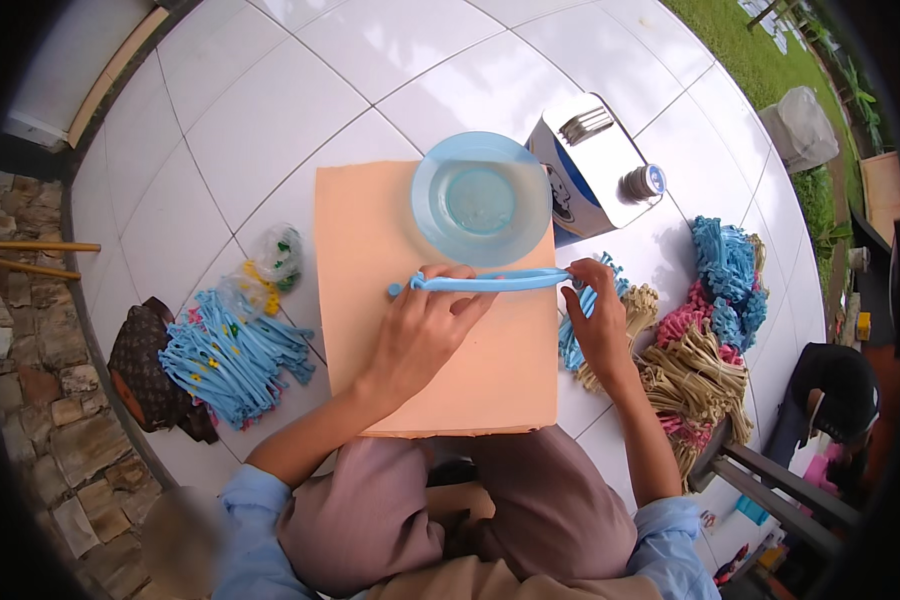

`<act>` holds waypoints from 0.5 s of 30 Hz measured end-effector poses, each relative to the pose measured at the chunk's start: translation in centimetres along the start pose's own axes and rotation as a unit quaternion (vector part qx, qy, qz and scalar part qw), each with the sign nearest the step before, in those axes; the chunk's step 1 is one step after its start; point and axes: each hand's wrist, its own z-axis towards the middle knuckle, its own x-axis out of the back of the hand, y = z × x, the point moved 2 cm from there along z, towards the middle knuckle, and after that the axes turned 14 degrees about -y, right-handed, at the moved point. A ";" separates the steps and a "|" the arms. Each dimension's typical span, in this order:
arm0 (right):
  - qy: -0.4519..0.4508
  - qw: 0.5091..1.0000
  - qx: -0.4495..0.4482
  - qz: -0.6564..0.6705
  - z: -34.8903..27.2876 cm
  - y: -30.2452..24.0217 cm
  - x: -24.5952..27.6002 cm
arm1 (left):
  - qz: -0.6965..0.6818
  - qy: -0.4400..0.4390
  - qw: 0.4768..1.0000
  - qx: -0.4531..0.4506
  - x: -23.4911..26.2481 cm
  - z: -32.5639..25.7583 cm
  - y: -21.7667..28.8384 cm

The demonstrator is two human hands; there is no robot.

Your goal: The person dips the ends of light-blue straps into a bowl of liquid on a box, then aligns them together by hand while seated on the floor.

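A long, narrow light-blue strip (518, 281), which looks doubled into a flat loop, stretches between my hands. My left hand (417, 332) closes its fingers and thumb around the strip's left part, where a knot-like end shows. At its far right end, my right hand (600, 322) pinches it between thumb and fingertips. Beneath both hands lies a peach-coloured board (450, 395), its near edge by my knees. Just beyond the strip, a clear bluish plate (432, 225) sits on the board's far part. What the strip is made of, I cannot tell.
Left on the white tiles are a pile of light-blue strips (232, 355), a clear plastic bag (282, 258) and a brown patterned bag (138, 365). A metal tin (610, 165) stands beyond the plate's right. Bundled tan strips (698, 375) and blue strips (728, 268) lie right, near a dark bench (785, 500).
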 end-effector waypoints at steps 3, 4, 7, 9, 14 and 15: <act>0.086 0.996 0.019 -0.015 -0.4 -0.1 1.1 | -0.052 0.061 0.996 -0.033 0.3 0.6 -0.1; 0.094 0.996 0.006 0.001 -1.6 -0.2 0.9 | -0.084 0.070 0.993 -0.040 0.0 -0.3 0.4; 0.124 0.992 -0.010 0.015 -4.9 -2.3 1.8 | -0.123 0.111 0.982 -0.089 1.5 -2.7 1.9; 0.157 0.986 0.035 -0.046 -6.8 -4.5 3.5 | -0.122 0.150 0.972 -0.134 3.9 -3.8 2.8; 0.177 0.964 0.193 -0.038 -9.8 -12.8 8.7 | -0.173 0.223 0.945 -0.168 11.0 -6.6 3.4; 0.182 0.959 0.215 -0.039 -9.9 -15.1 9.8 | -0.202 0.240 0.936 -0.158 12.1 -7.2 3.1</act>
